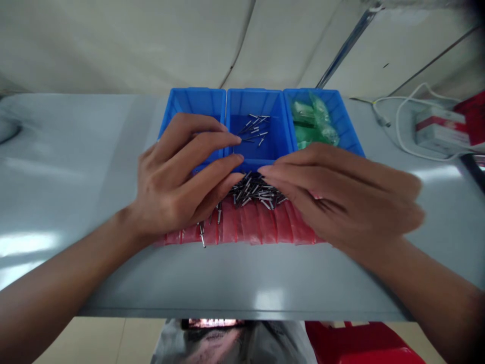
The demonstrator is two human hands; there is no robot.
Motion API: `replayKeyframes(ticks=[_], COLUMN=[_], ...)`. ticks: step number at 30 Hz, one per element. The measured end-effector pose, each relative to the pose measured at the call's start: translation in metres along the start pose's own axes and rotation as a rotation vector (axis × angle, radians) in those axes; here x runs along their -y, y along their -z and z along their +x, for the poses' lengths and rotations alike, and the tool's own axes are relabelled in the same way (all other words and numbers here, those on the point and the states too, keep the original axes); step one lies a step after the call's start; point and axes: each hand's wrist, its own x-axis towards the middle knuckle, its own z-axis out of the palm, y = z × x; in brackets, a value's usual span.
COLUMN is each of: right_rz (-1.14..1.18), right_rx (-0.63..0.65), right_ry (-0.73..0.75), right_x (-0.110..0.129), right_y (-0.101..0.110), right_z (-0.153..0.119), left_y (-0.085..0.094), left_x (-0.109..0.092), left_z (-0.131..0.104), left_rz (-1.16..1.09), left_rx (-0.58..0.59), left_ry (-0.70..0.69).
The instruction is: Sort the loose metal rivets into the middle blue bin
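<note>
Bare forearms (76,273), two of them, angled in from the lower corners across the grey counter (242,283). On the left hand (164,194), fingers apart and loosely bent near the front left corner of the middle bin (242,101), with nothing visible in their grip. On the right hand (348,197), fingertips drawn together at the edge of the rivet pile (253,191); too blurred to tell whether pinching anything. Heaped close against the bins, presumably for a short reach: too many rivets to count, plus at least two stray rivets (202,236) to the left. Underneath, one ribbed red plastic sheet (246,225), probably to stop rolling. Behind, three blue bins side by side, likely to keep contents apart: in the middle, roughly ten rivets; in the right bin (344,126), at least two green plastic bags (320,119); in the left bin (197,103), partly covered, nothing discernible.
</note>
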Motion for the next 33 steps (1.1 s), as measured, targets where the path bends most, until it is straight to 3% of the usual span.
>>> replayKeyframes(ticks=[5, 8, 16, 22, 33], right_rz=[0.185, 0.33, 0.408, 0.54, 0.552], right_rx=[-0.24, -0.292, -0.032, -0.037, -0.151], right_ry=[-0.345, -0.539, -0.389, -0.25, -0.438], right_x=[0.012, 0.013, 0.016, 0.01, 0.014], right_y=[0.001, -0.001, -0.005, -0.007, -0.005], right_z=[0.009, 0.012, 0.006, 0.004, 0.005], left_y=[0.001, 0.001, 0.007, 0.006, 0.004], left_x=[-0.006, -0.005, -0.001, -0.004, -0.005], left_z=[0.001, 0.002, 0.003, 0.003, 0.002], left_rz=[0.067, 0.092, 0.087, 0.063, 0.05], left_rx=[0.005, -0.059, -0.064, -0.046, -0.063], left_ry=[0.016, -0.014, -0.166, -0.125, -0.071])
